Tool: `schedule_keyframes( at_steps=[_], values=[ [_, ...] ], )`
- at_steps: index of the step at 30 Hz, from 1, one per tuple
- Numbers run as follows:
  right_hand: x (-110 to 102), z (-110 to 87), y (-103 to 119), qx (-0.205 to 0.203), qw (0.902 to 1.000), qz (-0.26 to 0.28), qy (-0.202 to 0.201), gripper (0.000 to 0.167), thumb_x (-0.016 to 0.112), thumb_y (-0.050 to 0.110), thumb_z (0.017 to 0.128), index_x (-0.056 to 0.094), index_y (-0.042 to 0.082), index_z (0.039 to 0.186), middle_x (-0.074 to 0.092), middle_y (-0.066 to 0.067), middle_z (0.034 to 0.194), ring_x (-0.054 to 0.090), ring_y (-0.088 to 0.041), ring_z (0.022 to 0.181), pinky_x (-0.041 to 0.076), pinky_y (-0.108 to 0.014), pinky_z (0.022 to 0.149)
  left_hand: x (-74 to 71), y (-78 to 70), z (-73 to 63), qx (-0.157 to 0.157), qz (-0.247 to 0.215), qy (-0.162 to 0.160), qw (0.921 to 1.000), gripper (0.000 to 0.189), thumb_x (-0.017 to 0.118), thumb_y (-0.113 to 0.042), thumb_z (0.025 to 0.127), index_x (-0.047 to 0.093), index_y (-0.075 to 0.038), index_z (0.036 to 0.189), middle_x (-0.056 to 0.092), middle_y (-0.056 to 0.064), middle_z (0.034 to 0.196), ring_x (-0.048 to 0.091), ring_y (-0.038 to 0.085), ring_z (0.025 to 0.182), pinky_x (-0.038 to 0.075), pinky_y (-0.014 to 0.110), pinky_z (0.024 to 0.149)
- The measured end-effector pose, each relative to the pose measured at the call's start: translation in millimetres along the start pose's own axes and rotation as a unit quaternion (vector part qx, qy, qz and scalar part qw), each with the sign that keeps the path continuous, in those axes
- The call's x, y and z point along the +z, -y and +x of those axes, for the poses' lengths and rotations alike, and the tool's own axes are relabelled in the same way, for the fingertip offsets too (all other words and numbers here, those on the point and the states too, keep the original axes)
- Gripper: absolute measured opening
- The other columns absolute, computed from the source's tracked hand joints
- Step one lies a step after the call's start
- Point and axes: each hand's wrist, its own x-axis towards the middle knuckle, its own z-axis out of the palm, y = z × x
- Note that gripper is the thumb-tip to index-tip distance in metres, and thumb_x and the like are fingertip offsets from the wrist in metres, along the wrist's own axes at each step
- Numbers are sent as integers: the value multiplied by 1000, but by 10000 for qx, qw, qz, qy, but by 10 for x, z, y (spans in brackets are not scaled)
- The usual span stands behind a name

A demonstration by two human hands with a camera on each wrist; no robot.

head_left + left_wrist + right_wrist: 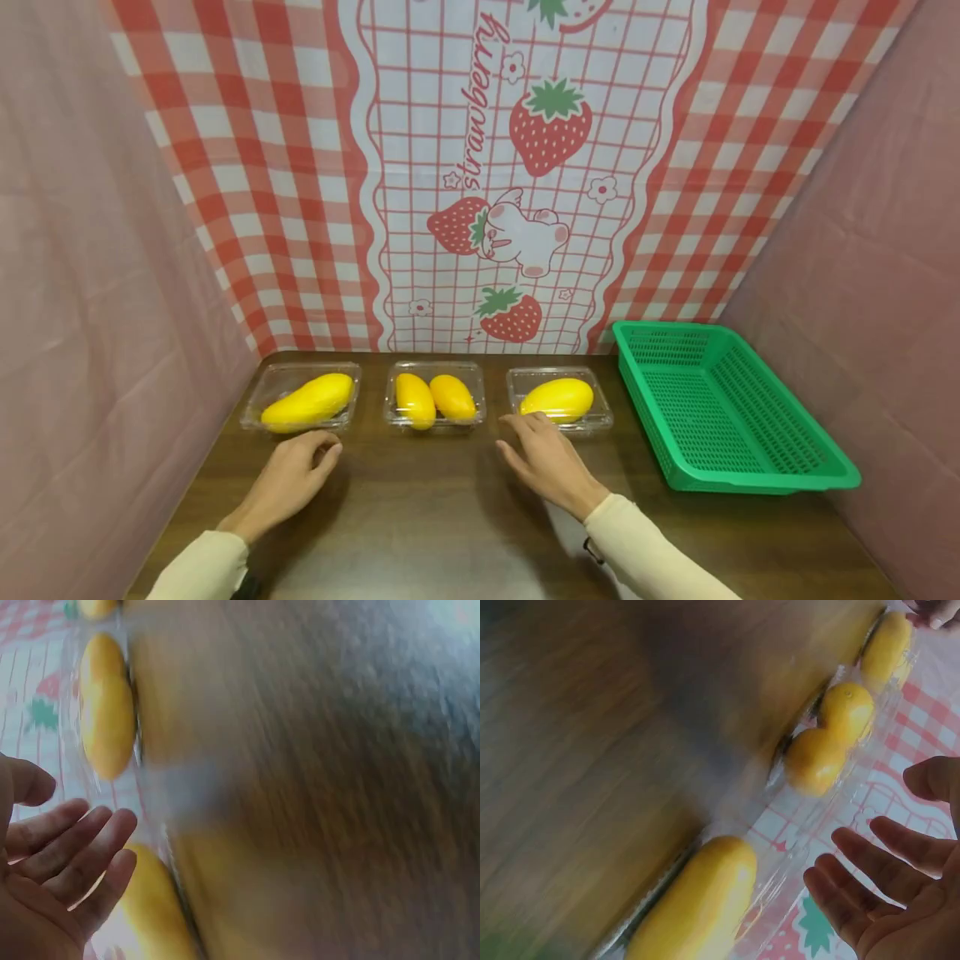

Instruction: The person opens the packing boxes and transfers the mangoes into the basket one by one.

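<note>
Three clear plastic boxes stand in a row on the brown table (pixel 420 517). The left box (pixel 258 392) holds one long yellow mango (pixel 309 403). In the middle box (pixel 435 367) lie two smaller mangoes (pixel 415 401), side by side. One mango (pixel 558 399) is in the right box (pixel 600 412). My left hand (pixel 291 477) is just in front of the left box, fingers loosely bent, holding nothing. At the right box's front edge is my right hand (pixel 551 462), its fingers relaxed and spread; in the right wrist view the palm (pixel 911 930) shows nothing in it.
A green plastic basket (pixel 675 462) with slotted walls stands at the table's right side. Behind the boxes hangs a red-and-white checked cloth (pixel 300 208) with strawberry prints. Pink cloth walls (pixel 885 250) close off both sides.
</note>
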Motion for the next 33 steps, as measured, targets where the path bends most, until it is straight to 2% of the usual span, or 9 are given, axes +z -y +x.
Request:
schedule_keyframes(
  at_steps=[2, 4, 8, 12, 17, 21, 30, 33],
  values=[
    [29, 37, 33, -23, 10000, -5, -49, 31, 77, 23, 93, 70, 5, 117, 73, -9, 108, 65, -26, 98, 57, -42, 85, -45, 79, -8, -219, -136, -15, 9997, 4, 70, -10, 98, 74, -8, 97, 62, -8, 77, 54, 9, 69, 49, 32, 64],
    [62, 77, 68, -86, 9999, -15, -84, 24, 78, 22, 93, 71, 6, 110, 73, -6, 101, 64, -23, 91, 57, -40, 79, -96, 144, -25, -441, -270, 51, 9986, 5, 70, -10, 98, 74, -8, 96, 61, -8, 72, 52, 7, 64, 46, 29, 61],
    [129, 156, 140, -304, 9994, 7, -166, 15, 79, 19, 91, 71, 10, 100, 71, -1, 91, 61, -18, 83, 56, -34, 72, -182, 238, -62, -966, -667, 279, 9927, 10, 68, -13, 100, 75, -6, 99, 69, -3, 75, 59, 8, 60, 47, 26, 56],
    [192, 221, 213, -402, 9990, 18, -174, 12, 80, 19, 91, 71, 13, 96, 70, 3, 87, 58, -14, 79, 53, -30, 68, -224, 292, -79, -1288, -948, 399, 9863, 14, 66, -14, 102, 74, -3, 101, 72, 3, 83, 65, 13, 64, 52, 26, 57],
    [273, 308, 319, -392, 9992, 57, -94, 10, 77, 20, 93, 71, 14, 97, 70, 4, 87, 59, -13, 80, 54, -29, 69, -242, 344, -95, -1536, -1083, 508, 9809, 16, 65, -16, 103, 73, -2, 103, 72, 4, 84, 66, 15, 64, 53, 27, 57],
    [354, 386, 411, -443, 9988, 150, -145, 11, 77, 20, 93, 70, 14, 98, 69, 3, 87, 62, -14, 79, 56, -32, 70, -271, 379, -103, -1650, -1010, 427, 9802, 16, 65, -16, 102, 73, -3, 103, 71, 2, 80, 65, 15, 62, 51, 27, 57],
    [489, 514, 628, -583, 9980, 224, 49, 10, 75, 22, 95, 69, 14, 99, 69, 3, 90, 65, -12, 81, 58, -30, 71, -343, 406, -106, -1665, -967, 338, 9807, 20, 64, -21, 104, 73, -4, 104, 71, 2, 78, 63, 14, 58, 48, 27, 54],
    [521, 551, 719, -620, 9978, 187, 101, 11, 74, 23, 95, 69, 14, 100, 69, 4, 92, 66, -11, 83, 58, -29, 73, -373, 429, -118, -1768, -956, 324, 9791, 20, 64, -22, 103, 73, -4, 104, 72, 2, 78, 63, 15, 57, 47, 27, 55]
  ],
)
